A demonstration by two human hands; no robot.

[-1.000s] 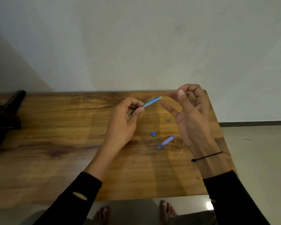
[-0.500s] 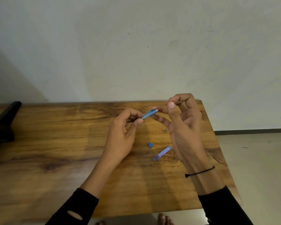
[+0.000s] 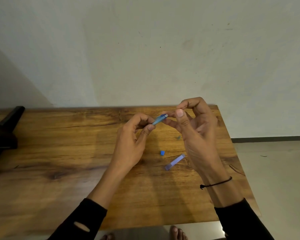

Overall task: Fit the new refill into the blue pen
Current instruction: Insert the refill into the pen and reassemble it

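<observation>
My left hand [image 3: 131, 143] grips the blue pen [image 3: 159, 119] above the wooden table [image 3: 59, 153], its open end pointing up and right. My right hand [image 3: 193, 129] pinches a very thin dark refill [image 3: 173, 112] between thumb and forefinger, its end right at the pen's opening. Most of the pen barrel is hidden inside my left fingers.
On the table under my hands lie a small blue cap [image 3: 162, 152], a pale violet refill case [image 3: 175, 162] and a tiny metal piece [image 3: 179, 137]. A black stand [image 3: 5, 129] sits at the table's left end. The table's right edge is close to my right wrist.
My right hand moved in from the right to the pen's open end, now pinching the thin refill against it. The view has tilted up a little.
</observation>
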